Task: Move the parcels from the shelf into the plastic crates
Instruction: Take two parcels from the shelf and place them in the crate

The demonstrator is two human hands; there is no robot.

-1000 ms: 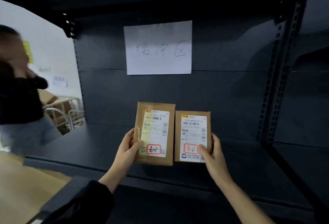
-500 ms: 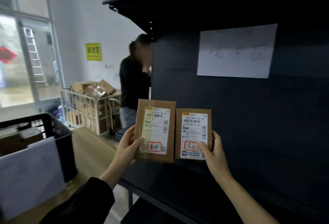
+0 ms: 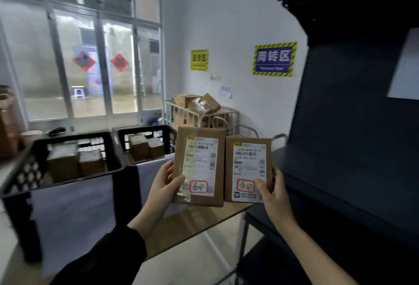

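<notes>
My left hand [image 3: 163,185] grips a flat brown parcel [image 3: 199,146] with a white label by its lower left edge. My right hand [image 3: 273,196] holds a second, slightly smaller brown parcel [image 3: 248,162] by its lower right corner. Both are upright, side by side, labels facing me, in mid-air left of the dark shelf [image 3: 353,126]. Two black plastic crates stand on a table to the left: the near crate [image 3: 68,171] and the far crate [image 3: 147,133], each with brown boxes inside and white paper on its front.
The wooden table [image 3: 199,219] under the crates ends just below the parcels. A white wire cart [image 3: 217,119] piled with cartons stands by the back wall. Glass doors fill the left background. Signs hang on the white wall.
My view has swung left from the shelf interior toward the crates. Both hands kept their parcels and carried them out of the shelf. The person seen earlier is out of view.
</notes>
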